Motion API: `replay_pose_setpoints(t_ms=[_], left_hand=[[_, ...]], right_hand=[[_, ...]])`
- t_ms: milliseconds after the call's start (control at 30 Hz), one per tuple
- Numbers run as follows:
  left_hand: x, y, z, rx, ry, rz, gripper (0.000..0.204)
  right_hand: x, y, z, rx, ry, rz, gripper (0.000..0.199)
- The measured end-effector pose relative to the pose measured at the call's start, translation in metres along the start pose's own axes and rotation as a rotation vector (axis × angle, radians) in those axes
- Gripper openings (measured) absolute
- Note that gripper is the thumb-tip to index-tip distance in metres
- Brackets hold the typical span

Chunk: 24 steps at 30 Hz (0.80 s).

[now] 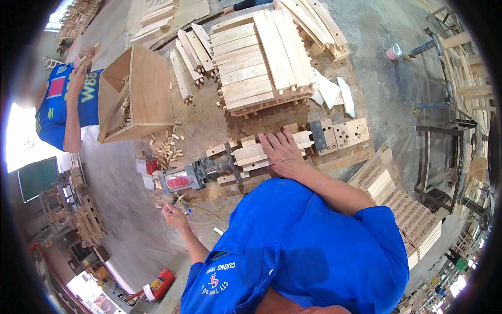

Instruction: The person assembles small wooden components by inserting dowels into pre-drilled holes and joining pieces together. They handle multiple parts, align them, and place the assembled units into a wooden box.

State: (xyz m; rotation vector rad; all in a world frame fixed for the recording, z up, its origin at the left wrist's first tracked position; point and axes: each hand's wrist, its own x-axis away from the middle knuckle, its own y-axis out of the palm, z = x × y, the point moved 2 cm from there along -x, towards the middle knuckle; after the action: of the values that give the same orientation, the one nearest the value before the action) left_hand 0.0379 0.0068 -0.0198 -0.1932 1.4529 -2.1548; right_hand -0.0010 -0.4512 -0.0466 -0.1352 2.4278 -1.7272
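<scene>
1. Right hand (285,154), yours: laid over the wooden pieces (248,155), fingers slightly apart on top; thumb hidden, so you cannot tell whether it pinches them.
2. Wooden pieces: side by side on your worktable (201,121), between the metal plate (230,163) of the air cylinder (197,175) and the dark block (317,137).
3. Left hand (175,215), yours: below the cylinder, near a small valve (183,203) with hoses; fingers curled, though you cannot tell whether they grip anything.
4. Drilled wooden board (358,132): to the right of the dark block.
5. Dowels (167,150): loose pile, beyond the cylinder.
6. Plywood box (150,86): far left of the table, more dowels inside.
7. Stack of wooden bars (238,68): beyond your right hand.
8. White sheets (329,91): right of the stack.
9. Co-worker (55,112): blue shirt, left of the box.
</scene>
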Motion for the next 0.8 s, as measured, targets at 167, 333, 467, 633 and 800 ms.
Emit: replay_pose_setpoints(t_ms=[167, 333, 467, 633, 800], left_hand=[[-0.003, -0.002, 0.014, -0.155, 0.158, -0.041, 0.029], [-0.003, -0.002, 0.009, -0.125, 0.167, -0.081, 0.026], [-0.008, 0.001, 0.006, -0.143, 0.112, -0.107, 0.024], [-0.013, -0.006, 0.008, -0.266, 0.138, -0.185, 0.025], [-0.018, -0.027, 0.022, -0.335, 0.078, -0.174, 0.032]], right_hand=[[0.002, -0.01, 0.003, -0.117, -0.006, -0.077, 0.1], [0.0, -0.013, 0.023, -0.253, -0.076, -0.116, 0.069], [0.0, -0.024, 0.03, 0.005, -0.186, -0.136, 0.053], [-0.002, -0.018, 0.032, 0.098, -0.261, -0.117, 0.046], [-0.009, -0.027, 0.032, -0.015, -0.212, -0.161, 0.045]])
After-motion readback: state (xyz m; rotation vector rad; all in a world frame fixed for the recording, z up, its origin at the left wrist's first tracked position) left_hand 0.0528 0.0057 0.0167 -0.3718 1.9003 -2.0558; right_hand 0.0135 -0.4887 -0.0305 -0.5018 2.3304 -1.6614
